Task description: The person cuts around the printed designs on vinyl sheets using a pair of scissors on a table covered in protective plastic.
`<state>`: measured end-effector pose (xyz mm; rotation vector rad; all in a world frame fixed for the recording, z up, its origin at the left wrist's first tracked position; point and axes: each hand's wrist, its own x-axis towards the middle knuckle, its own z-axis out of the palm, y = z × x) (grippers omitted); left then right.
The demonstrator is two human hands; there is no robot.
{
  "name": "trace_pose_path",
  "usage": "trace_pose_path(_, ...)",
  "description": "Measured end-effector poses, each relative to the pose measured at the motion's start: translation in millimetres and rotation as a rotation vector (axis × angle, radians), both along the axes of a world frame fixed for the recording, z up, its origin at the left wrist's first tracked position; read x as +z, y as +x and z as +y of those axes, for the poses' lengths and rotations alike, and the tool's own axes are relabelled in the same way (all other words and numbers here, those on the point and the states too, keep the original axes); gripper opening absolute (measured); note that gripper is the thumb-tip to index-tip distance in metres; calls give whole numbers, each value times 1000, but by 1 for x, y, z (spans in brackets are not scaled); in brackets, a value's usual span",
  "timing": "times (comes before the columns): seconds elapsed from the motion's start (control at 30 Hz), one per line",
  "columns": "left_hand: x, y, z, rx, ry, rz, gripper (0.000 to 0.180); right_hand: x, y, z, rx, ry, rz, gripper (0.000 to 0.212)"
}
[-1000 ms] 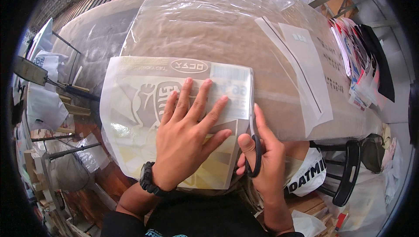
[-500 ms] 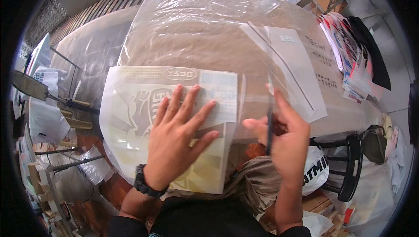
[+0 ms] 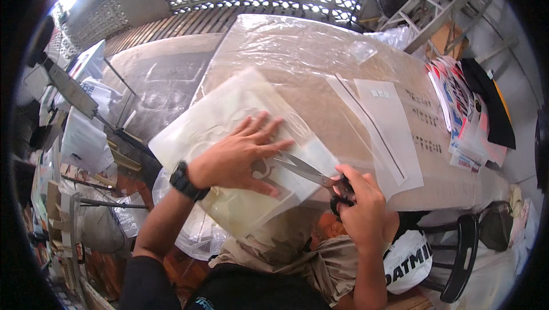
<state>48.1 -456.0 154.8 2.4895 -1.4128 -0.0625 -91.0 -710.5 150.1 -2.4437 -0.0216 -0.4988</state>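
Observation:
A translucent film sheet with pale raised-looking shapes (image 3: pixel 251 90) lies turned at a slant over the near edge of the plastic-covered table. My left hand (image 3: pixel 237 154) rests flat on it, fingers spread; a black band circles that wrist. At the sheet's right side, my right hand (image 3: pixel 364 204) grips black-handled scissors (image 3: pixel 309 171). Their blades appear slightly parted and reach across the sheet toward my left hand's fingers. Whether the blades have film between them, I cannot tell.
To the right on the table lie a white sheet (image 3: pixel 400 144) and a clear strip with a dark line (image 3: pixel 374 130). Beyond them sits a pile of printed sheets (image 3: pixel 457 104). A black chair (image 3: pixel 466 256) stands at the lower right, a metal ladder (image 3: pixel 437 18) at the back right.
The sheet has rotated, with its far corner now pointing away from me. My right hand has swung the scissors from upright to pointing left over the sheet. The view has tilted up.

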Motion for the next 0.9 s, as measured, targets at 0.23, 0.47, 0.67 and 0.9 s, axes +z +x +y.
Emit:
trace_pose_path(0.23,-1,-24,0,303,-97,19,85,15,-9,-10,50,-16,144,50)
trace_pose_path(0.47,-24,-47,1,408,-29,-109,88,20,-13,-25,145,67,172,48)
trace_pose_path(0.67,-21,20,1,100,10,-20,91,17,0,-43,262,118,206,50)
trace_pose_path(0.9,19,78,-30,-109,280,-130,97,18,-11,-41,228,42,190,49)
